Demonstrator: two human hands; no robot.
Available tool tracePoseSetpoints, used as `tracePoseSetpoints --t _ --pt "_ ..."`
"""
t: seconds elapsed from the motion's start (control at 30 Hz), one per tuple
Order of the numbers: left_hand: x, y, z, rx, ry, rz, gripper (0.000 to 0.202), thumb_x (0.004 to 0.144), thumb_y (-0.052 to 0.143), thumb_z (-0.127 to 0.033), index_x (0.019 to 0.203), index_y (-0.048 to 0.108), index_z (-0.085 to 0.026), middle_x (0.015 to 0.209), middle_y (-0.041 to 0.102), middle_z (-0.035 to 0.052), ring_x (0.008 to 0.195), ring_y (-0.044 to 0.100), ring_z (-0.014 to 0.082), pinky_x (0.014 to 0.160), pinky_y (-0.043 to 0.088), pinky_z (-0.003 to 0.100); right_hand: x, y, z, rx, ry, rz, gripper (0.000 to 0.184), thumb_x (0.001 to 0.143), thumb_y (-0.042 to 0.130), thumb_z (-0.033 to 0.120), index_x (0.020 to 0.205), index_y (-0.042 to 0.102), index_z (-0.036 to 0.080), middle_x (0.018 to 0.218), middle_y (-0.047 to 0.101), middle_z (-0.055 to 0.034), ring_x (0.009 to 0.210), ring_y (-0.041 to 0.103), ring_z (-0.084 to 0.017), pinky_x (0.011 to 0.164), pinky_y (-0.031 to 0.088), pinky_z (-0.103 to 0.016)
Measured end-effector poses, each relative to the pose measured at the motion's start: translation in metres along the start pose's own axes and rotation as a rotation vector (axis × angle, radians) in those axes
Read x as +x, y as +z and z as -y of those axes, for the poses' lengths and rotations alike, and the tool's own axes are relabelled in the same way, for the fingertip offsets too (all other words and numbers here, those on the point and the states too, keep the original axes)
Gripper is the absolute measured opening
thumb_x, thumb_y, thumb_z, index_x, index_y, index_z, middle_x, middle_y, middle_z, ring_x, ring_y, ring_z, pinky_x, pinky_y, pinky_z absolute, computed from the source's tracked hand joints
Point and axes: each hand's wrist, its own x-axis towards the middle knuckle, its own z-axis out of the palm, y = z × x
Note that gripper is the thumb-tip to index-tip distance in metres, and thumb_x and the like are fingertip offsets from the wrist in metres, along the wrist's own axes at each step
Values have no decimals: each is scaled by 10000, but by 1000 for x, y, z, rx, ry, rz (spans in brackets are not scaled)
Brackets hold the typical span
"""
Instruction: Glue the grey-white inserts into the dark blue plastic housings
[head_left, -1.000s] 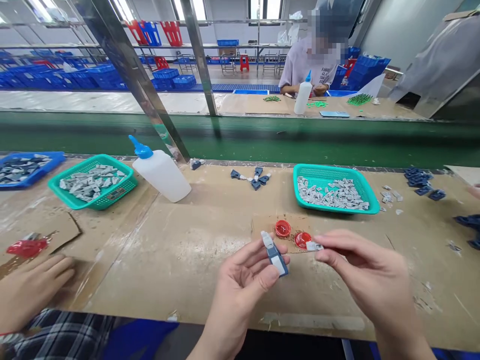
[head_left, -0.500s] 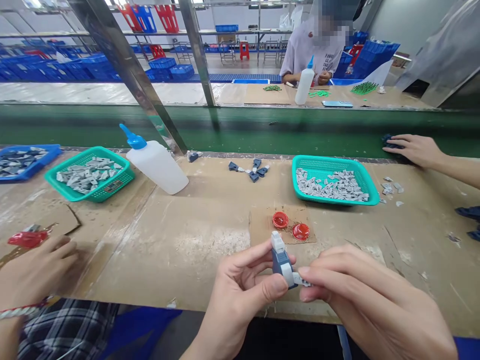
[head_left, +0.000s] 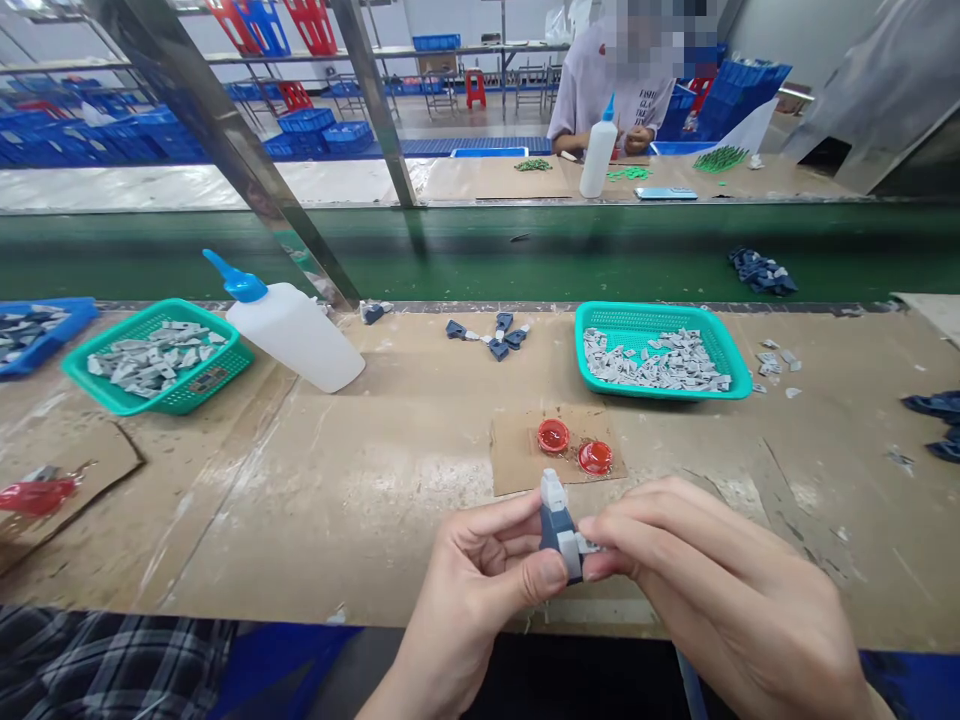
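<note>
Blue-grey piece (head_left: pixel 556 530): held above the near edge of the table (head_left: pixel 375 550), pale end pointing far; could twist or slip if pressed too strongly from the right.
Small grey part (head_left: pixel 590 543): seems to touch the right side of the blue-grey piece; could sit crooked if badly aligned; cannot tell how deep.
Left hand (head_left: pixel 484 585): clamped on the blue-grey piece; could lose hold if gripped only by the edge.
Right hand (head_left: pixel 697 575): pinching the small grey part, close beside the left hand; could drop such a little thing through a careless release.
Red cups (head_left: pixel 553 436): just beyond the hands, wet-looking inside; could spill if knocked by a knuckle.
Green basket (head_left: pixel 664 391): farther, to the right, holding loose grey parts.
</note>
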Motion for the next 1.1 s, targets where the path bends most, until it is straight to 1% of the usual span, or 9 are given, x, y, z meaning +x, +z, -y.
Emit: tracePoseSetpoints --t 0.07,0.13,0.27,0.37,0.47,0.63,0.73,0.87,1.1 --pt "-2 2 0 -13 -45 16 301 677 804 -221 974 760 -214 857 760 70 785 688 183 722 518 265 0 -3 -5 -22 40 -16 329 825 549 -13 1048 664 199 881 703 -45 792 650 -186 665 546 -299" --pt "-4 4 0 -50 -82 25 308 676 805 -232 979 758 -202 821 756 69 739 689 173 695 520 256 -1 -6 -8 -67 103 -92 295 836 585 35 1039 678 228 871 710 -29 794 656 -192 674 540 -312" --pt "-5 6 -4 -110 -103 45 341 745 748 -220 1084 720 -197 927 752 77 819 709 187 799 515 268 -5 -11 -3 -160 259 -344 235 811 685 121 969 704 293 847 707 3 783 651 -203 702 521 -336" --pt "-5 4 -6 -124 -101 72 339 790 701 -213 1128 696 -192 987 743 84 879 706 199 847 505 275 -10 -11 3 -177 335 -401 235 807 702 160 976 714 323 910 710 13 775 646 -201 710 518 -338" --pt "-6 3 -6 -122 -102 67 345 801 689 -207 1145 686 -186 1008 741 92 900 701 204 865 502 286 -14 -9 4 -155 368 -368 250 830 679 177 1024 713 330 954 709 20 762 643 -178 693 522 -307" --pt "-8 4 -10 -93 -91 35 324 783 708 -192 1107 710 -191 1011 745 89 923 693 211 891 496 302 -19 -4 4 -70 387 -224 288 842 655 165 1102 693 284 995 694 -8 821 659 -172 676 540 -264" --pt "-9 4 -11 -72 -76 20 313 780 711 -184 1092 718 -204 1020 744 79 945 686 205 894 494 295 -20 2 9 -20 380 -228 266 830 662 156 1071 689 266 962 710 -8 806 677 -170 698 561 -258" --pt "-9 2 -10 -42 -36 10 328 782 707 -179 1109 708 -209 1054 738 83 990 676 218 923 483 320 -17 8 15 6 304 -156 214 822 647 104 984 681 240 908 725 -11 798 689 -174 691 571 -258" --pt "-10 0 -7 -9 -4 29 333 781 716 -194 1112 708 -222 1058 739 74 1033 661 219 944 469 316 -11 13 12 -31 160 -105 248 825 608 31 993 672 202 844 710 -32 772 668 -168 654 560 -260"
